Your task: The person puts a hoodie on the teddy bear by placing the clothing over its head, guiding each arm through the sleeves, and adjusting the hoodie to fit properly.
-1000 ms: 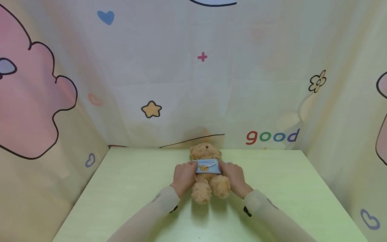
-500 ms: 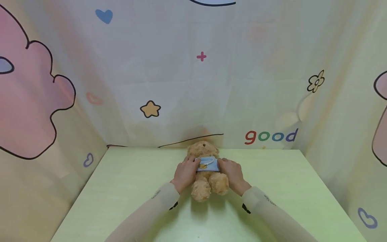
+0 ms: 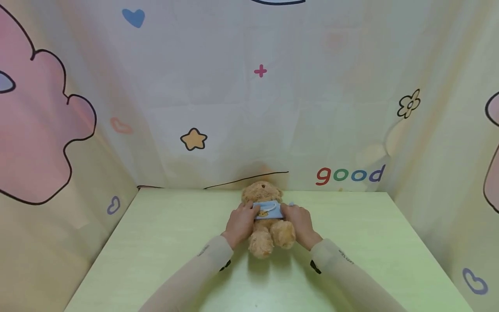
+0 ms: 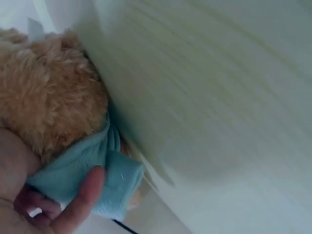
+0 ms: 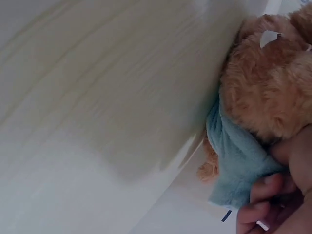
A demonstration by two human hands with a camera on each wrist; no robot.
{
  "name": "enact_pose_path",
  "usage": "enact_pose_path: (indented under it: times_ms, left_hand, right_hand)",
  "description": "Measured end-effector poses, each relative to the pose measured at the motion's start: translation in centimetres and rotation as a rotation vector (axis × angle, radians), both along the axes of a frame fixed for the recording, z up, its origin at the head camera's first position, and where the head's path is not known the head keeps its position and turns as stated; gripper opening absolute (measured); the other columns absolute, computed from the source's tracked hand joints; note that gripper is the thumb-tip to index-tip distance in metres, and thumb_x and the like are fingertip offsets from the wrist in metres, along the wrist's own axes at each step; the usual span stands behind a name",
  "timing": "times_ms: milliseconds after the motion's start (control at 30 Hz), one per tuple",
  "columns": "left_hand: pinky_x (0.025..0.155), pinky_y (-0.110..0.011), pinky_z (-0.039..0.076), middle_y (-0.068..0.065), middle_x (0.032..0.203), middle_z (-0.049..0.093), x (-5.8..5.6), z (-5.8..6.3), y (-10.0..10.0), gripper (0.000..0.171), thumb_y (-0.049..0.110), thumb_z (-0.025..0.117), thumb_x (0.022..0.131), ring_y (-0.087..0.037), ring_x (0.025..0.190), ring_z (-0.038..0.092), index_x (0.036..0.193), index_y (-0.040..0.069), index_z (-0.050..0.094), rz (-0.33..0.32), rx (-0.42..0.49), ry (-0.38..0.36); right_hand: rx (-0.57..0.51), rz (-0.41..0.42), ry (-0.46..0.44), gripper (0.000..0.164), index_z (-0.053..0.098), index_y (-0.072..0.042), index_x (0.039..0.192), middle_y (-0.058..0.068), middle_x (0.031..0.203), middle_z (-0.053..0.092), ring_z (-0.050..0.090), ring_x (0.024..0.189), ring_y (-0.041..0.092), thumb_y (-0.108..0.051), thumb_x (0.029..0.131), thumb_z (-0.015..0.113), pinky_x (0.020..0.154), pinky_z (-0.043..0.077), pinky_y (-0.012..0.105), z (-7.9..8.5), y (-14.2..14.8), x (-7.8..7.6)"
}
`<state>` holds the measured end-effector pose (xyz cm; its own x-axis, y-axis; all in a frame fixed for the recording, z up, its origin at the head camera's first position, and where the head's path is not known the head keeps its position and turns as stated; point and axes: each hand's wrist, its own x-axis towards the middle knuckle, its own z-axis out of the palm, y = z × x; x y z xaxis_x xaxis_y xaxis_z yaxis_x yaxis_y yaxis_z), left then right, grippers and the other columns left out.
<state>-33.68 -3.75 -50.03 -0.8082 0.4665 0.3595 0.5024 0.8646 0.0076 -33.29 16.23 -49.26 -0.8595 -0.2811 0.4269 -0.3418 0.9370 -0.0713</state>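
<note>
A light brown teddy bear [image 3: 261, 243] in a blue hoodie [image 3: 268, 210] with a white cord and a small bear print lies face up, its head toward the back wall. My left hand [image 3: 239, 223] grips the hoodie at the bear's left-hand side in the head view; my right hand [image 3: 301, 225] grips the opposite side. In the left wrist view, a finger [image 4: 83, 195] stretches along the hoodie's sleeve while the thumb tucks in by the fur. Curled fingers [image 5: 263, 195] and the thumb pinch the blue cloth [image 5: 239, 156] in the right wrist view.
The bear lies near the back edge of a pale green table [image 3: 175, 255]. Behind it hangs a printed curtain [image 3: 234, 104] with a star and the word "good". More printed curtain closes off both sides.
The bear has shifted slightly back and left. My left hand has moved a little higher along the hoodie's side, and the right hand has moved slightly back. Both keep their hold.
</note>
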Motion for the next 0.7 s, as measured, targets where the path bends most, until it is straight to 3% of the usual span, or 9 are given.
enact_pose_path:
  times_ms: [167,233,367,500,600,700]
  left_hand:
    - [0.058,-0.029,0.048,-0.001,0.103,0.056,0.3,0.4,0.1,0.016,0.019,0.06,0.09,-0.017,0.086,0.055,0.104,0.02,0.053,-0.077,-0.042,-0.01]
    - [0.057,-0.029,0.048,-0.001,0.103,0.057,0.5,0.6,0.2,0.017,0.021,0.061,0.089,-0.017,0.086,0.056,0.105,0.02,0.053,-0.077,-0.05,-0.01]
    - [0.056,-0.031,0.049,0.0,0.102,0.06,0.7,0.6,0.5,0.014,0.018,0.062,0.088,-0.018,0.087,0.058,0.101,0.02,0.056,-0.026,-0.043,-0.043]
    - [0.051,-0.031,0.045,0.003,0.091,0.064,0.5,0.4,0.8,0.009,0.013,0.059,0.09,-0.019,0.082,0.062,0.085,0.021,0.059,0.026,-0.026,-0.077]
    - [0.052,-0.033,0.047,0.004,0.087,0.066,0.0,0.4,1.0,0.014,0.011,0.059,0.09,-0.019,0.08,0.063,0.08,0.021,0.061,0.054,-0.011,-0.051]
    - [0.057,-0.034,0.051,0.004,0.095,0.065,-0.4,0.2,1.1,0.011,0.01,0.062,0.088,-0.019,0.085,0.063,0.086,0.021,0.062,0.063,-0.003,-0.037]
  right_hand:
    - [0.089,-0.118,-0.075,0.027,0.05,-0.016,0.064,0.008,0.058,0.058,0.051,0.048,0.023,-0.014,0.09,0.057,0.039,0.034,0.036,0.4,-0.3,-0.5]
    - [0.1,-0.13,-0.076,0.024,0.053,-0.015,0.066,0.009,0.059,0.059,0.053,0.049,0.025,-0.013,0.09,0.056,0.039,0.035,0.037,0.5,-0.4,-0.6]
    - [0.086,-0.12,-0.053,0.014,0.054,-0.013,0.077,0.011,0.061,0.059,0.054,0.049,0.028,-0.014,0.091,0.056,0.039,0.036,0.038,0.1,-0.4,-0.3]
    - [0.081,-0.074,0.006,0.011,0.044,-0.009,0.086,0.008,0.053,0.049,0.046,0.041,0.025,-0.012,0.091,0.054,0.036,0.03,0.035,-0.5,-0.3,0.3]
    - [0.093,-0.069,0.062,0.014,0.039,-0.008,0.088,0.007,0.05,0.042,0.041,0.038,0.023,-0.012,0.091,0.052,0.036,0.027,0.034,-0.7,-0.1,0.6]
    - [0.11,-0.085,0.068,0.01,0.043,-0.007,0.092,0.009,0.052,0.045,0.042,0.038,0.024,-0.013,0.091,0.052,0.036,0.029,0.034,-0.6,0.2,0.6]
